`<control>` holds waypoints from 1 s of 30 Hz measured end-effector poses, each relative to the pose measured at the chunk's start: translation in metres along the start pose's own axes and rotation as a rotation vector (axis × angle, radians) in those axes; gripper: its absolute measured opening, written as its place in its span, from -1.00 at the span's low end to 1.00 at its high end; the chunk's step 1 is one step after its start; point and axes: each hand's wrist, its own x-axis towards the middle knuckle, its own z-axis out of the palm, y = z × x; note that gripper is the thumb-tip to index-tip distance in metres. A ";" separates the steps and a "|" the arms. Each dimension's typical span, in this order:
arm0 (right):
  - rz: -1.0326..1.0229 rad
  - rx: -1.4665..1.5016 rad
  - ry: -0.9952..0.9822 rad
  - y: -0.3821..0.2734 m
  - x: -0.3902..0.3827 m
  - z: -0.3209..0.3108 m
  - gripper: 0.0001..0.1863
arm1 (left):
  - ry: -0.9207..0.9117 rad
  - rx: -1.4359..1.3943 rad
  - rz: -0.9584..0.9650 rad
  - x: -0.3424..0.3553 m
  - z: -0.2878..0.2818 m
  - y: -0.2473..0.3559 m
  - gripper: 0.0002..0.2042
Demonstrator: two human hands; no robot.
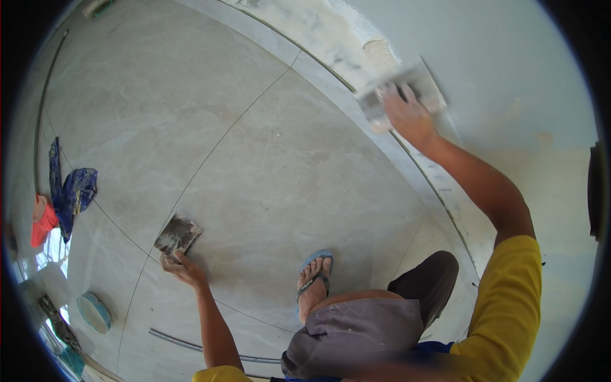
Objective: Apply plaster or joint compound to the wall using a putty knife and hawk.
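Note:
My right hand (pixel 410 118) is closed round the handle of a flat rectangular plastering trowel (pixel 429 81). Its blade lies against the lower part of the wall (pixel 503 70), beside a rough, chipped patch (pixel 380 55); the trowel is slightly blurred. Over the floor at the left, my left hand (pixel 183 270) grips a small square metal plate (pixel 178 234) by its near edge. Dark and pale smears cover the plate's face, and its handle, if any, is hidden.
Pale tiles form the floor (pixel 248 165); a narrow border strip runs along the wall base. My sandalled foot (pixel 313 280) is below centre. Leftward are a blue cloth (pixel 79 189), a red-orange cloth (pixel 43 223), a long thin rod (pixel 42 108) and a round container (pixel 94 312). Ribbed rods (pixel 191 346) lie near.

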 end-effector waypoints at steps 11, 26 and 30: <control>0.122 0.016 -0.328 -0.016 0.023 0.019 -0.48 | -0.019 -0.046 0.001 0.001 -0.001 -0.001 -0.50; -0.046 -0.048 -0.453 -0.024 -0.300 -0.050 -0.44 | -0.014 -0.084 -0.052 -0.006 0.005 0.017 -0.50; 0.090 -0.002 -0.233 -0.034 -0.153 -0.040 -0.45 | 0.009 -0.040 -0.029 -0.001 -0.001 0.014 -0.50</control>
